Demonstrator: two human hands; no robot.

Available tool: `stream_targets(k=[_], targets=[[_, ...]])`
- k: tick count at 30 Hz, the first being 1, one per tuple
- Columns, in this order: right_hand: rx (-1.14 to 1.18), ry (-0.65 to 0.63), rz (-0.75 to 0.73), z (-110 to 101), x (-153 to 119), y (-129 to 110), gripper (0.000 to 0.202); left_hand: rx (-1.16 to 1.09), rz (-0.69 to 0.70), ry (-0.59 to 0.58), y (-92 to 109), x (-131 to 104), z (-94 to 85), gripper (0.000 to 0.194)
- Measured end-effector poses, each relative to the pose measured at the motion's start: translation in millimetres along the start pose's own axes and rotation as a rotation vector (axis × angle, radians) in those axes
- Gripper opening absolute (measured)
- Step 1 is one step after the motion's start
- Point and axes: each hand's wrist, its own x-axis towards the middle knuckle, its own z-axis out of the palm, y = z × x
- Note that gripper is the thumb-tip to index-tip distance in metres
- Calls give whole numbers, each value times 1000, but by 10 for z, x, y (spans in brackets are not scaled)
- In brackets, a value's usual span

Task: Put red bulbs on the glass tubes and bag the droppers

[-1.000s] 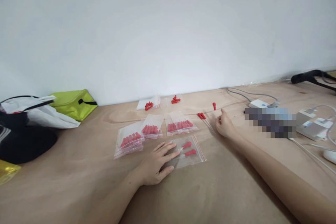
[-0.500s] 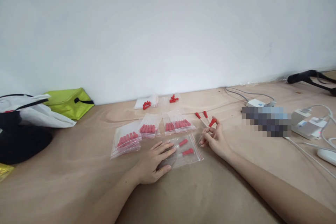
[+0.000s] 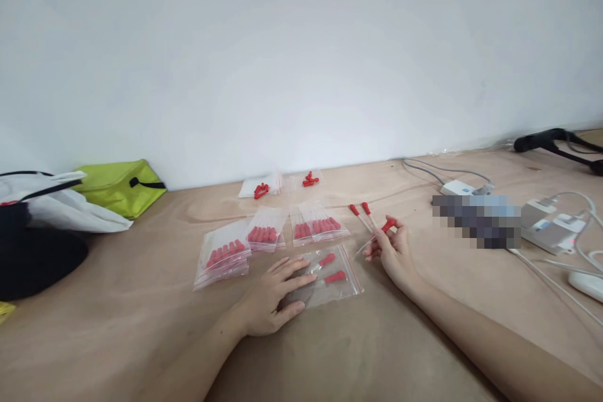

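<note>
We take the clear zip bag (image 3: 330,273) at the near centre of the table (image 3: 405,339) as our reference. Our left hand (image 3: 271,295) lies flat on the bag's left part, fingers spread and open, pressing it to the table; two red-bulbed droppers lie inside, just right of those fingertips. Just right of the bag, our right hand (image 3: 393,248) is closed in a pinch on a dropper (image 3: 379,233), its red bulb up at the fingertips and its clear stem slanting down-left toward the bag's right edge. Just beyond that hand, two more droppers (image 3: 360,210) lie loose. Behind the bag sit three filled bags (image 3: 268,232) in a row. Farther back, at the wall, we note loose red bulbs (image 3: 308,180). Well left of the bag rests a green pouch (image 3: 120,191).
</note>
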Motion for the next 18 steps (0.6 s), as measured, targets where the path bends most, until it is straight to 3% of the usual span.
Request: stream_targets(k=[9,13,18], targets=[[43,-37,60,48,-57,-14,47,-3,6,9,3,-6,2,45],[74,-146,115,77,-107,8,53,-16,6,6,-1,-11,-1,46],[112,-246,186,56,-122,46,45,-33,9,15,9,-11,-3,49]])
